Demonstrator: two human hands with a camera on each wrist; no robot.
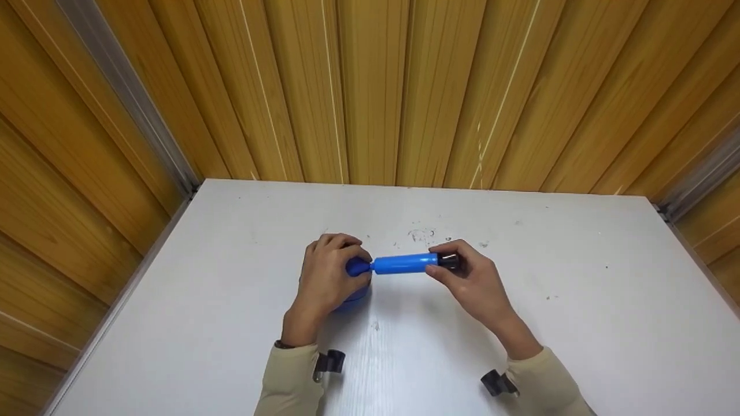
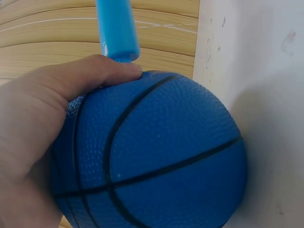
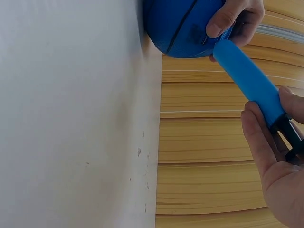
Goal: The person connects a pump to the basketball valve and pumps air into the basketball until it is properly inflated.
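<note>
A small blue basketball [image 2: 175, 137] with black lines sits on the white table, mostly covered by my left hand [image 1: 332, 266] in the head view. The left fingers and thumb curl over its upper part and grip it. A bright blue hand pump [image 1: 404, 263] points at the ball, its narrow end right at the ball's surface beside my left thumb. My right hand [image 1: 471, 280] holds the pump's far end, thumb and fingers pinching the blue barrel near the black handle [image 3: 287, 133]. Part of that handle lies within the right palm.
The white table [image 1: 231, 323] bears scattered dark scuff marks [image 1: 421, 234] behind the hands. Yellow wood-patterned panels [image 1: 370, 92] rise at its back and sides, with grey metal strips [image 1: 130, 86] in the corners. Black camera mounts [image 1: 330, 361] stick out from both sleeves.
</note>
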